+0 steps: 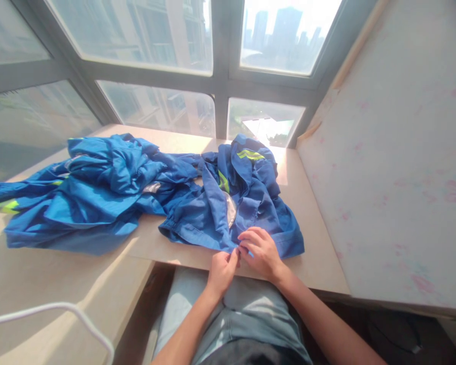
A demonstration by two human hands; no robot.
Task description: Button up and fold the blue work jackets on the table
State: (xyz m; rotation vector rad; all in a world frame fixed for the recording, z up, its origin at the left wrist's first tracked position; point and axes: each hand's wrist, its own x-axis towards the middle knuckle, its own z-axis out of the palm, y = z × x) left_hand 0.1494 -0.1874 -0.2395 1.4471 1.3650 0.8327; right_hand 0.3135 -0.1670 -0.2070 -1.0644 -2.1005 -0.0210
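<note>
A crumpled blue work jacket with yellow-green and silver reflective strips lies on the wooden ledge near its front edge. My left hand is closed in a pinch on the jacket's near hem. My right hand sits right beside it, fingers curled and pressed onto the same hem. The two hands touch at the fingertips. A second blue garment lies heaped to the left, overlapping the first.
Large windows rise behind the ledge. A pale board with pink marks leans along the right side. A white hanger wire crosses the lower left. My lap in light jeans is below the ledge.
</note>
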